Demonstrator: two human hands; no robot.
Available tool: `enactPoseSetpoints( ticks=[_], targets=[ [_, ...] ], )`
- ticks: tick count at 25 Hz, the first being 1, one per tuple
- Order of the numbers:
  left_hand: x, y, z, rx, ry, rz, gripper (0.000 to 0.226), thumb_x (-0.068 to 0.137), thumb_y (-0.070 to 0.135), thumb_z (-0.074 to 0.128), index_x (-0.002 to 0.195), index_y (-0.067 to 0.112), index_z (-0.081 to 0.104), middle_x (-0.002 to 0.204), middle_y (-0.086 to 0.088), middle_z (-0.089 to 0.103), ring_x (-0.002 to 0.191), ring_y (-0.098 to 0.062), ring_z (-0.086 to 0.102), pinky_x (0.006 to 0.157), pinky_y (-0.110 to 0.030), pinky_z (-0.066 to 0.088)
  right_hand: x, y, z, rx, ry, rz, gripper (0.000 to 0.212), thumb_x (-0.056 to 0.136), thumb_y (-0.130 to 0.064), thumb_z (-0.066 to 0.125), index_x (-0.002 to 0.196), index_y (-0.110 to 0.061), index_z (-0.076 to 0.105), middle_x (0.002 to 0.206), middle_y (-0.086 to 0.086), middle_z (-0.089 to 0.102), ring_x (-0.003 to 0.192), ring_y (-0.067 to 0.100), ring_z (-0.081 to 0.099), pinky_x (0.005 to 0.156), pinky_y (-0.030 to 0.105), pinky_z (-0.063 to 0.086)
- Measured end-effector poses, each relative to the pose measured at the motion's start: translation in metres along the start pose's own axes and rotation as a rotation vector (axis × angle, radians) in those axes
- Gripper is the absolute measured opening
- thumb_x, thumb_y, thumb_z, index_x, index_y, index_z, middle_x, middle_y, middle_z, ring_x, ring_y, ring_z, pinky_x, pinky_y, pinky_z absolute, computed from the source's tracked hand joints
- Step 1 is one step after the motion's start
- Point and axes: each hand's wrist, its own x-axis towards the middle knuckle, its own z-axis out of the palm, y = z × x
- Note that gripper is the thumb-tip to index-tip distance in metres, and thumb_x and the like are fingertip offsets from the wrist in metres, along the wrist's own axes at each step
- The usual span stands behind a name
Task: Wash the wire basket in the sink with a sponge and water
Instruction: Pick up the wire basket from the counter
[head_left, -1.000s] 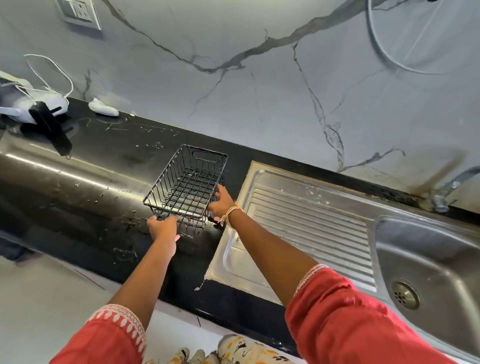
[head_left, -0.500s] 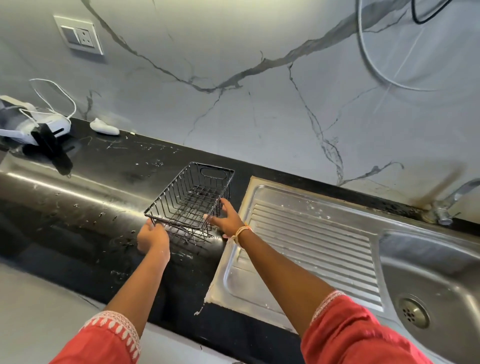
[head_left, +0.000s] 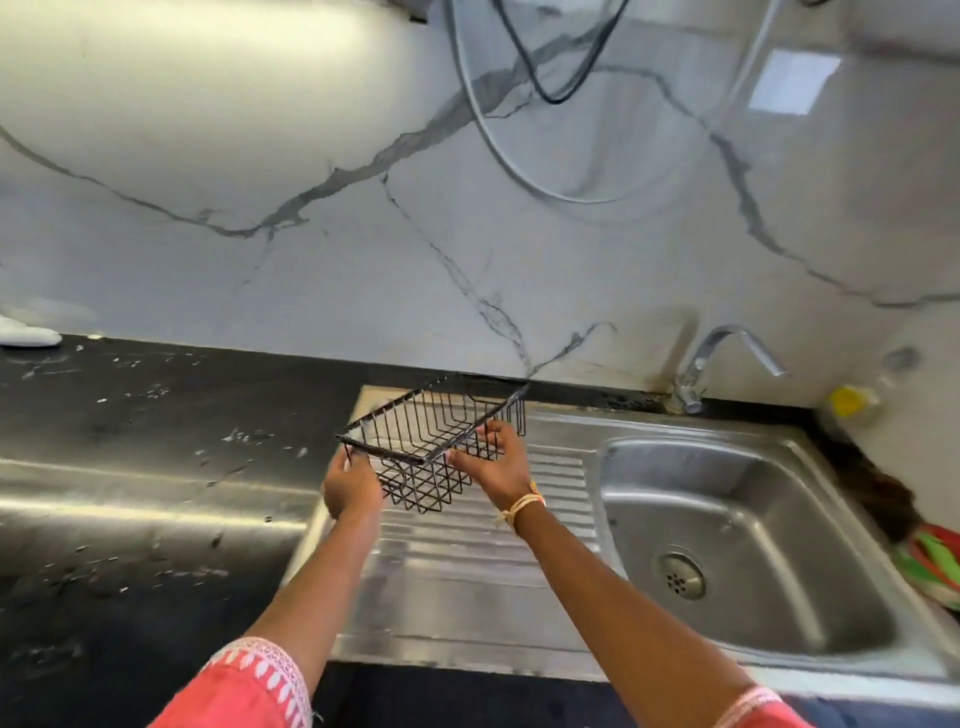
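A black wire basket (head_left: 431, 436) hangs tilted in the air above the ribbed steel drainboard (head_left: 467, 545). My left hand (head_left: 350, 486) grips its near left corner. My right hand (head_left: 493, 462) holds its right side, fingers curled on the wires. The steel sink bowl (head_left: 737, 525) with its round drain (head_left: 680, 576) lies to the right of the basket. A steel tap (head_left: 727, 358) stands behind the bowl. No sponge shows in the frame.
A black wet countertop (head_left: 145, 467) spreads to the left. A yellow-capped bottle (head_left: 852, 400) stands at the back right corner. A dark scrubber and a green and red cloth (head_left: 930, 566) lie right of the sink. Cables hang on the marble wall.
Both hands lifted the basket off the black counter and carried it right, over the drainboard. The view swung right, bringing the whole sink bowl in.
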Motion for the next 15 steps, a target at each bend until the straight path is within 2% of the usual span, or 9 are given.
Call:
enactPoseSetpoints(
  ticks=[1, 4, 8, 10, 13, 15],
  targets=[
    [-0.020, -0.005, 0.019, 0.002, -0.047, -0.015, 0.033, 0.095, 0.024, 0.051, 0.127, 0.020, 0.060, 0.113, -0.016, 0.067, 0.097, -0.034, 0.064, 0.085, -0.048, 0.056, -0.006, 0.002, -0.030, -0.012, 0.038, -0.001, 0.068, 0.064, -0.032, 0.088, 0.119, -0.016, 0.052, 0.117, 0.003, 0.053, 0.107, 0.019, 0.051, 0.083, 0.025, 0.047],
    [-0.084, -0.027, 0.076, 0.060, -0.171, -0.020, 0.035, 0.097, 0.027, 0.052, 0.130, 0.015, 0.056, 0.118, -0.020, 0.063, 0.102, -0.036, 0.063, 0.086, -0.052, 0.055, -0.025, 0.014, -0.120, -0.060, 0.115, 0.007, 0.069, 0.063, -0.040, 0.087, 0.118, -0.017, 0.050, 0.115, 0.002, 0.055, 0.106, 0.020, 0.053, 0.084, 0.026, 0.044],
    [-0.168, -0.052, 0.134, 0.078, -0.256, -0.046, 0.040, 0.099, 0.028, 0.051, 0.135, 0.011, 0.051, 0.121, -0.028, 0.058, 0.082, -0.027, 0.057, 0.076, -0.049, 0.058, -0.045, 0.040, -0.216, -0.103, 0.189, 0.092, 0.075, 0.062, -0.048, 0.085, 0.123, -0.022, 0.050, 0.118, 0.002, 0.056, 0.104, 0.019, 0.055, 0.084, 0.031, 0.050],
    [-0.193, -0.063, 0.154, 0.081, -0.296, -0.057, 0.039, 0.100, 0.030, 0.048, 0.132, 0.009, 0.052, 0.112, -0.030, 0.060, 0.075, -0.024, 0.054, 0.071, -0.045, 0.059, -0.050, 0.045, -0.248, -0.151, 0.232, 0.116, 0.074, 0.061, -0.055, 0.083, 0.122, -0.025, 0.052, 0.119, 0.000, 0.057, 0.102, 0.016, 0.054, 0.080, 0.028, 0.047],
    [-0.243, -0.081, 0.189, 0.103, -0.357, -0.126, 0.036, 0.100, 0.031, 0.047, 0.125, 0.006, 0.054, 0.101, -0.026, 0.062, 0.082, -0.029, 0.061, 0.081, -0.051, 0.057, -0.060, 0.058, -0.307, -0.201, 0.287, 0.180, 0.077, 0.060, -0.058, 0.081, 0.125, -0.027, 0.054, 0.122, -0.001, 0.058, 0.109, 0.018, 0.055, 0.090, 0.033, 0.047],
    [-0.264, -0.087, 0.205, 0.084, -0.414, -0.213, 0.027, 0.099, 0.026, 0.051, 0.118, 0.008, 0.057, 0.095, -0.018, 0.065, 0.084, -0.030, 0.063, 0.078, -0.049, 0.057, -0.062, 0.066, -0.334, -0.231, 0.297, 0.221, 0.078, 0.058, -0.062, 0.079, 0.125, -0.029, 0.055, 0.123, 0.000, 0.060, 0.111, 0.020, 0.057, 0.093, 0.035, 0.048]
  ],
)
